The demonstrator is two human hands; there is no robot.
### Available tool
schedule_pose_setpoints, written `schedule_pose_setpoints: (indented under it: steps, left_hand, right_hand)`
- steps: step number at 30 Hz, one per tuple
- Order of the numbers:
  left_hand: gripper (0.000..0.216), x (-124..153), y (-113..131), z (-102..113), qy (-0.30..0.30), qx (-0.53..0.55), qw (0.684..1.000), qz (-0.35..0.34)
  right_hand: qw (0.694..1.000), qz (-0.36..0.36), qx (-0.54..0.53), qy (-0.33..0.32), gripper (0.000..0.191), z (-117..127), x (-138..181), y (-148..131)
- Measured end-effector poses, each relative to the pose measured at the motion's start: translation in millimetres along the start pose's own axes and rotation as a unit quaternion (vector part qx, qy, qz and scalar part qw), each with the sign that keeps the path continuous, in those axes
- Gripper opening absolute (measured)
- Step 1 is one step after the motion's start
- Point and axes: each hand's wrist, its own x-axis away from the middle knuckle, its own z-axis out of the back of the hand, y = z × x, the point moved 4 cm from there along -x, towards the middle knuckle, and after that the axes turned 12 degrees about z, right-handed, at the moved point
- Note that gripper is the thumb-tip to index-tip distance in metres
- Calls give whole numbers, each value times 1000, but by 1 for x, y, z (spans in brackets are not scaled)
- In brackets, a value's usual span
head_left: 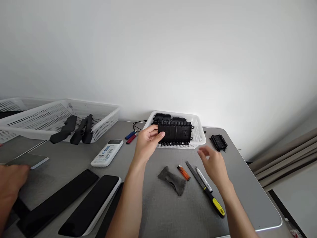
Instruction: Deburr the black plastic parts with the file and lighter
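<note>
My left hand [148, 140] grips the left end of a flat black plastic panel [175, 133] with toothed long edges and small tabs on its right side. The panel is held up in front of a white basket [198, 142], where more black toothed panels [162, 117] lie. To the right of it and lower, my right hand [213, 163] hovers over the table with its fingers curled together. Whether anything is between those fingertips cannot be made out. Under my hands lie a grey cloth [172, 180], an orange lighter [183, 172], a white marker [204, 179] and a flat file [206, 190] with a yellow-black handle.
Another black toothed panel [219, 142] lies at the table's right. Blue [130, 135] and red [131, 138] lighters, a white device [107, 153] and dark flat panels [91, 205] are leftward. Black parts [81, 130] hang over a larger basket's edge [104, 124]. Another person's hand [12, 181] is far left.
</note>
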Motion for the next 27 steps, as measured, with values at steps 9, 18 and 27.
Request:
schedule_pose_setpoints:
  steps: [9, 18, 27]
  left_hand:
    - [32, -2, -2, -2, -12, 13, 1000, -9]
    - [29, -2, -5, -2, -14, -9, 1000, -5]
    - [30, 2, -1, -4, -20, 7, 1000, 3]
  right_hand:
    - [966, 48, 237, -89, 29, -55, 142, 101]
    - [962, 9, 269, -38, 41, -79, 153, 112]
    - [992, -71, 95, -34, 45, -44, 149, 115]
